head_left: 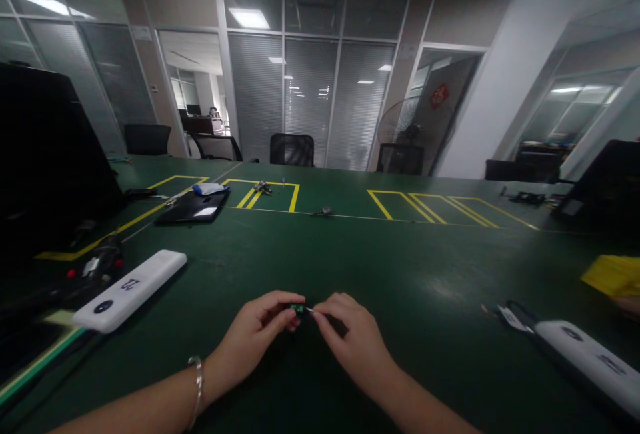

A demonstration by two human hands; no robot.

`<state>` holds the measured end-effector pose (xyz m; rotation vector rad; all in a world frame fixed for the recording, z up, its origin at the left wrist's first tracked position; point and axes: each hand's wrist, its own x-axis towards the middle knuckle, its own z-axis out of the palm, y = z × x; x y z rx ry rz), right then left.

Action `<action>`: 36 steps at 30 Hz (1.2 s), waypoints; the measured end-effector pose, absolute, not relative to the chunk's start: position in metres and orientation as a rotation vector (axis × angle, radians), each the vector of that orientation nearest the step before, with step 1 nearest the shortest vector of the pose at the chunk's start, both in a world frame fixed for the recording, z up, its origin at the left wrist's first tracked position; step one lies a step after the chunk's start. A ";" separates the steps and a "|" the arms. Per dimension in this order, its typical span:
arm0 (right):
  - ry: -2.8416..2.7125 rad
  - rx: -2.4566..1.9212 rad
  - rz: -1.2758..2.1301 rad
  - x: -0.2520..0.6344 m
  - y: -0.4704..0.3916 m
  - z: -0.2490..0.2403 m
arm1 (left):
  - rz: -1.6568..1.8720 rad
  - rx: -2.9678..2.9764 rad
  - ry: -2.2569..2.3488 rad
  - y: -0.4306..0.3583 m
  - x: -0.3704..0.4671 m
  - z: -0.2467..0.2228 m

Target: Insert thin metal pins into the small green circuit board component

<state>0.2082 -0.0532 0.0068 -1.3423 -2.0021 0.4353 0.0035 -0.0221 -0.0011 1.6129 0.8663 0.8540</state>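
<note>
Green board point(299, 309), small, hard-edged, clamped in left fingers point(284, 297); right fingers point(327, 310) pinched on slim whitish rod point(310, 310).

Small green circuit board point(298, 309), paler specks on its face; you pinch it between thumb and fingers of your left hand point(257, 331). Sits near six o'clock from the centre of your view, raised in your grip, longer side running roughly nine to three. Thin pale stick point(310, 310) at the board's three o'clock, its outer end in the fingertips of your right hand point(355, 331). Stick lies nearly level, inner end aimed at nine, right by the board's edge; contact too small to tell.
</note>
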 end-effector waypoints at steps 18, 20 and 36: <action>-2.047 -1.328 0.513 0.207 -0.056 0.011 | 0.822 1.507 0.822 -0.023 0.004 0.005; -2.055 -1.330 0.508 0.206 -0.057 0.011 | 0.807 1.488 0.825 -0.023 0.004 0.005; -2.052 -1.321 0.506 0.205 -0.057 0.011 | 0.788 1.424 0.804 -0.024 0.008 0.005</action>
